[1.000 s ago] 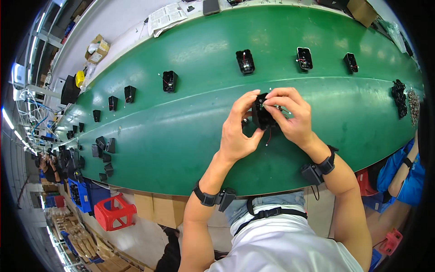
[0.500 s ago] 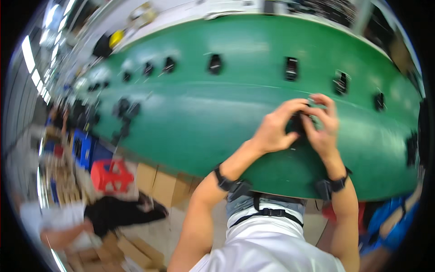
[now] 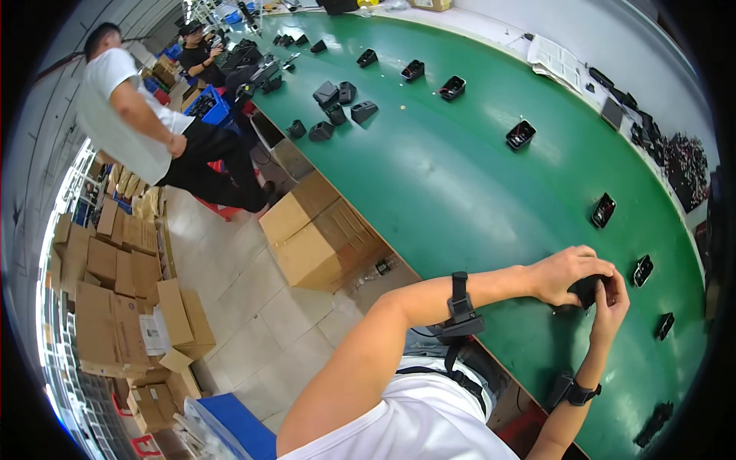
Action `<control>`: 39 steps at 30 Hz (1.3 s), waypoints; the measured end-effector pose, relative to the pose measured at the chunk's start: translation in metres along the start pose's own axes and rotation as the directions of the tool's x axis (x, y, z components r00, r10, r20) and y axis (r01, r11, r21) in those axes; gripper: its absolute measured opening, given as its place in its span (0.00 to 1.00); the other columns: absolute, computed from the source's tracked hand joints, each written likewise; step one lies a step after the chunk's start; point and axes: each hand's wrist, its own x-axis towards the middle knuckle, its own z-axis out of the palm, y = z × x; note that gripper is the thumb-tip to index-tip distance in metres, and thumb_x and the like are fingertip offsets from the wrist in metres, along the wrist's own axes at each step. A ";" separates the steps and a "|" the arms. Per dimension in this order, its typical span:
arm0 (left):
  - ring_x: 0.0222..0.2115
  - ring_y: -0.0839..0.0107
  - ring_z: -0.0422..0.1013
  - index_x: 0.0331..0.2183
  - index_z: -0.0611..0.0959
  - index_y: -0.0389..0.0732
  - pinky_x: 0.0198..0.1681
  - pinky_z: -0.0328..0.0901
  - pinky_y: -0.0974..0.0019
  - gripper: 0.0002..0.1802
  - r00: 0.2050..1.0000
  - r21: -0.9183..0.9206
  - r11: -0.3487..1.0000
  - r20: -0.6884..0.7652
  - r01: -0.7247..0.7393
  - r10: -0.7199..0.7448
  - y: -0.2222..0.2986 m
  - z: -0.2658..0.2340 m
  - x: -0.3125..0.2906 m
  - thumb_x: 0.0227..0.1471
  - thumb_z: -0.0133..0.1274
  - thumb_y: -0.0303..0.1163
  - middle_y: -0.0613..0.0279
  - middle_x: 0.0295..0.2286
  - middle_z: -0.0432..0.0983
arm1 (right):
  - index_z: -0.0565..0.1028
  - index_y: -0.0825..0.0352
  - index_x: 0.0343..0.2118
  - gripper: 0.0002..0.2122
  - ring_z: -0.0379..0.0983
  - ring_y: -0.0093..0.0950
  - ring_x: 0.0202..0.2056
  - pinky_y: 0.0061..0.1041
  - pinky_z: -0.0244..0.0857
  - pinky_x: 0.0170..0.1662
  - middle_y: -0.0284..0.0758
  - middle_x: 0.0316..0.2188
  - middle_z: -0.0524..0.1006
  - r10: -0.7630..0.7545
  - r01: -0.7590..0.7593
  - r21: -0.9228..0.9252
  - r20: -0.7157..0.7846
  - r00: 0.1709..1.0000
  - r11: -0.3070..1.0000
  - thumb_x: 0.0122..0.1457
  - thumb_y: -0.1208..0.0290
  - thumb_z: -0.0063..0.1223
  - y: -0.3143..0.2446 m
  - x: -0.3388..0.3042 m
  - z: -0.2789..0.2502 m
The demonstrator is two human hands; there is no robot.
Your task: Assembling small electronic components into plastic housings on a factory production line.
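Note:
Above the green worktop (image 3: 460,184), my left hand (image 3: 569,276) curls its fingers round a small black plastic housing (image 3: 587,291). My right hand (image 3: 611,305) grips the same housing from the other side, with its fingertips on the edge. Much of the housing is covered by my fingers. Just beyond my right hand stands an open black casing (image 3: 642,271) with a pale rim, touched by neither hand. Another dark casing (image 3: 665,326) lies nearer to me on the right.
A spaced row of black casings (image 3: 520,135) curves along the far side. Several black housings (image 3: 325,93) sit grouped at the left. Cardboard boxes (image 3: 322,230) stand beside the bench on the floor. A person in white (image 3: 130,115) is at the left, another in black (image 3: 198,57) farther off.
The view has swung to the left, bringing more floor and boxes in. Both hands stay together on the housing. The person at the left now shows upright beside the bench.

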 end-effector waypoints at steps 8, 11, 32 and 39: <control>0.42 0.50 0.69 0.43 0.76 0.40 0.48 0.64 0.54 0.31 0.996 -0.055 0.998 -0.090 -0.007 0.002 -0.009 0.001 0.008 0.33 0.68 0.35 0.52 0.39 0.73 | 0.72 0.67 0.44 0.13 0.72 0.20 0.38 0.16 0.67 0.36 0.31 0.38 0.75 0.298 -0.247 0.412 -0.065 0.952 0.877 0.55 0.77 0.54 -0.021 -0.003 0.028; 0.39 0.58 0.73 0.41 0.77 0.39 0.42 0.68 0.61 0.29 0.992 0.000 0.998 -0.112 0.055 -0.055 -0.013 -0.015 0.010 0.33 0.70 0.33 0.54 0.37 0.74 | 0.72 0.65 0.41 0.12 0.72 0.20 0.37 0.19 0.68 0.37 0.31 0.35 0.75 0.324 -0.290 0.557 0.039 0.945 0.778 0.54 0.76 0.56 -0.018 0.007 0.040; 0.23 0.78 0.72 0.53 0.69 0.33 0.25 0.67 0.76 0.34 0.843 -0.675 0.543 0.236 0.500 -0.483 -0.015 -0.020 0.007 0.61 0.40 0.54 0.63 0.30 0.76 | 0.76 0.71 0.37 0.13 0.67 0.26 0.48 0.26 0.65 0.49 0.39 0.52 0.68 0.009 -0.044 0.394 0.089 0.996 0.918 0.57 0.65 0.57 -0.032 -0.001 0.028; 0.18 0.77 0.70 0.55 0.66 0.32 0.20 0.65 0.75 0.41 0.839 -0.623 0.572 0.309 0.534 -0.448 -0.010 -0.019 0.009 0.58 0.39 0.60 0.60 0.36 0.78 | 0.70 0.75 0.47 0.20 0.73 0.30 0.42 0.26 0.62 0.51 0.39 0.40 0.76 0.024 -0.225 0.586 0.331 0.943 0.779 0.60 0.61 0.51 -0.037 -0.003 0.025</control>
